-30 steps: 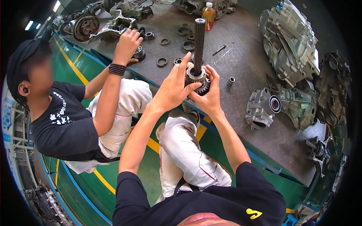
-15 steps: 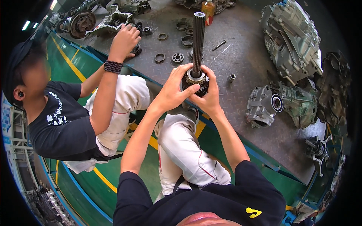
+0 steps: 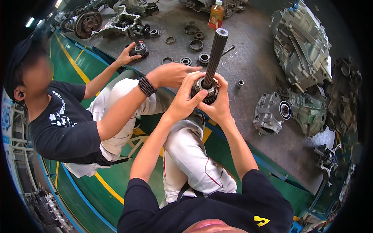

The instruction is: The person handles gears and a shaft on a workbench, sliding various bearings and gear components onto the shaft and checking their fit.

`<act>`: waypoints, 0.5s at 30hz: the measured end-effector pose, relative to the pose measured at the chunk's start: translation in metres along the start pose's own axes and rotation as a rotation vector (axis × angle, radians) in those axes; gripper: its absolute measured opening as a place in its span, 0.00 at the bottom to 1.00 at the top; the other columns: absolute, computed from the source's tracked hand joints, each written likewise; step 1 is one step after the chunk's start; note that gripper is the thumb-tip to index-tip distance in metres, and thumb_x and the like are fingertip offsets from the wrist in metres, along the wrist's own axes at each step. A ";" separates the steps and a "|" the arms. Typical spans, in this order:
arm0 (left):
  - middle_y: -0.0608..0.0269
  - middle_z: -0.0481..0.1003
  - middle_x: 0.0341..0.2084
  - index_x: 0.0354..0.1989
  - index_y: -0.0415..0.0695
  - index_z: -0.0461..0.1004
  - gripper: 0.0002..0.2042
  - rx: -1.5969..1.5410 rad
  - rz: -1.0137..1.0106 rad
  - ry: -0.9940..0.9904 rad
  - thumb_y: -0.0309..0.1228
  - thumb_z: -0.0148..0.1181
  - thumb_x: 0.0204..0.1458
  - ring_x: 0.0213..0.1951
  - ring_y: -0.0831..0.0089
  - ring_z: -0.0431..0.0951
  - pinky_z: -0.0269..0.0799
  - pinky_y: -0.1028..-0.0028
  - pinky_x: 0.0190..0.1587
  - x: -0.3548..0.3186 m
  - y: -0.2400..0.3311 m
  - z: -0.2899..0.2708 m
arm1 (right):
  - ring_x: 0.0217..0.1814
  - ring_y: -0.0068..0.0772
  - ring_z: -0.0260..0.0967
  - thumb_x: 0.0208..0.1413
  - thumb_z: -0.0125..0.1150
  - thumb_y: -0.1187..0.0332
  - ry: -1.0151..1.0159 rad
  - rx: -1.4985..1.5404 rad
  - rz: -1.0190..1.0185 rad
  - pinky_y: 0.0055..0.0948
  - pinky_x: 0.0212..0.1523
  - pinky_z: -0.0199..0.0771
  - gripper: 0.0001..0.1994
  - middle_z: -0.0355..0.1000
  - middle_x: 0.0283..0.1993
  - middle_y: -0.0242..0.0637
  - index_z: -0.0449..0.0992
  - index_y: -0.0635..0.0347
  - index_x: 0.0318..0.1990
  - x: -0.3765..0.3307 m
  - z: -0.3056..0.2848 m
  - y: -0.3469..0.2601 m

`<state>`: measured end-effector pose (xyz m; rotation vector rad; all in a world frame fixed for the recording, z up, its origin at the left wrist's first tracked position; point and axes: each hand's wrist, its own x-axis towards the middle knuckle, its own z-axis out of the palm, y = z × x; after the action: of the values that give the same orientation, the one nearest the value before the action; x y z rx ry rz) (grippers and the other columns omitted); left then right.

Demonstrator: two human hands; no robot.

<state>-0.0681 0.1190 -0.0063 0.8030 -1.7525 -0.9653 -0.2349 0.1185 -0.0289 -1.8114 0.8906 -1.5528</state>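
My left hand (image 3: 182,101) and my right hand (image 3: 218,105) are wrapped around a gear assembly (image 3: 210,95) from both sides, above the near edge of the metal-plate table. A long splined shaft (image 3: 216,54) rises out of the gears, leaning slightly to the right. My thumbs lie on the near side; the lower end of the shaft is hidden by my hands. Just to the left, a co-worker's hand (image 3: 175,74) reaches over with a finger pointing at the gears. The co-worker's other hand (image 3: 126,56) touches a small gear part (image 3: 141,49) on the table.
Several rings (image 3: 196,45) and a gear (image 3: 203,59) lie beyond my hands. A small socket-like cylinder (image 3: 240,83) stands to the right. Large gearbox housings (image 3: 303,46) sit farther right, with a smaller casing (image 3: 268,112). An orange bottle (image 3: 216,15) stands at the back.
The shaft's top has tilted right and toward me, with both my hands still around the gears. The co-worker's near hand has come from the far-left parts over beside my left hand.
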 end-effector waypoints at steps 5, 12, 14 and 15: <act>0.53 0.64 0.65 0.72 0.40 0.60 0.33 -0.021 -0.043 0.065 0.50 0.57 0.68 0.66 0.62 0.66 0.60 0.63 0.69 0.000 0.008 -0.011 | 0.64 0.50 0.72 0.43 0.80 0.71 -0.028 -0.121 -0.080 0.41 0.62 0.75 0.36 0.68 0.64 0.48 0.69 0.59 0.61 0.009 0.002 -0.010; 0.62 0.79 0.48 0.54 0.38 0.76 0.12 -0.057 -0.098 0.281 0.30 0.51 0.70 0.52 0.75 0.77 0.71 0.71 0.60 0.028 0.010 -0.064 | 0.62 0.45 0.71 0.40 0.80 0.72 -0.033 -0.104 -0.092 0.39 0.64 0.70 0.37 0.70 0.59 0.46 0.68 0.62 0.60 0.010 0.006 -0.012; 0.58 0.80 0.41 0.45 0.38 0.79 0.09 0.239 -0.206 0.106 0.30 0.57 0.65 0.47 0.70 0.80 0.75 0.69 0.53 0.029 -0.008 -0.062 | 0.63 0.47 0.71 0.40 0.80 0.72 -0.031 -0.098 -0.092 0.40 0.64 0.71 0.37 0.70 0.61 0.47 0.68 0.61 0.61 0.008 0.005 -0.011; 0.54 0.80 0.41 0.45 0.38 0.80 0.09 0.426 -0.176 0.071 0.30 0.59 0.63 0.47 0.63 0.81 0.75 0.65 0.53 0.029 -0.019 -0.063 | 0.63 0.49 0.71 0.40 0.81 0.72 -0.034 -0.097 -0.092 0.41 0.64 0.72 0.37 0.69 0.62 0.47 0.68 0.60 0.61 0.008 0.003 -0.010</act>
<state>-0.0175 0.0691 0.0043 1.2638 -1.8748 -0.6696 -0.2295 0.1186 -0.0167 -1.9667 0.8917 -1.5533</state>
